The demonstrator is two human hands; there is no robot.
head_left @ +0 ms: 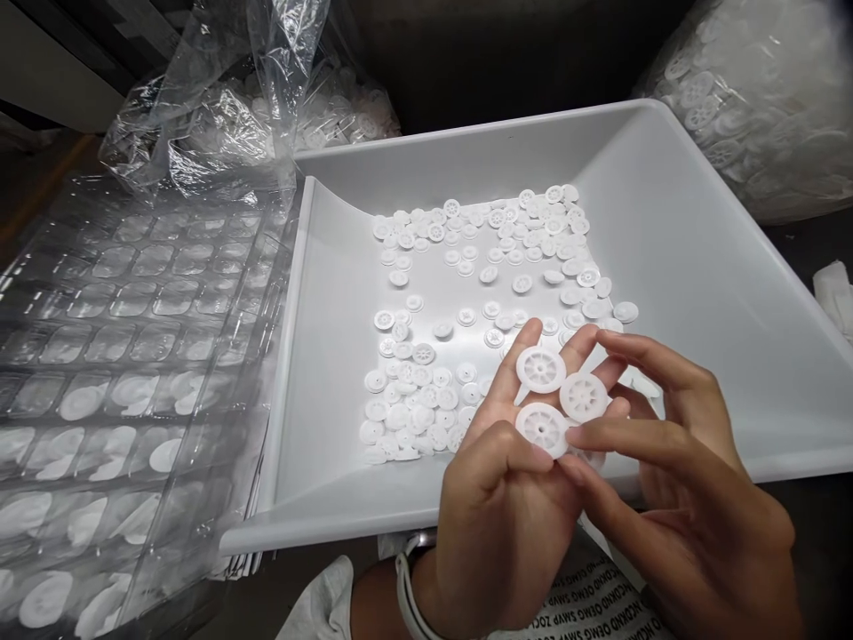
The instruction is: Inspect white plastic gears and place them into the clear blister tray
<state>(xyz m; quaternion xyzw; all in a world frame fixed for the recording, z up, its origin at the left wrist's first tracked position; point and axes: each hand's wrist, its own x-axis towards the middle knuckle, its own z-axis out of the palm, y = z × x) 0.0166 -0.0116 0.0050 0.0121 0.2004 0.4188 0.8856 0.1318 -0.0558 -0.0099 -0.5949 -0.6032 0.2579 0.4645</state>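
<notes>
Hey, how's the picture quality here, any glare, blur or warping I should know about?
Head view: glare streaks the clear bag and the blister trays at left; the white tray is evenly lit, with only soft shadows; its rims splay toward the corners, a wide-lens stretch; the wheels on the left hand are sharp.

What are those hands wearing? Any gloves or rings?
No gloves: both the left hand and the right hand are bare, with short plain nails and no rings in view. The left wrist wears a white band, like a watch strap.
</notes>
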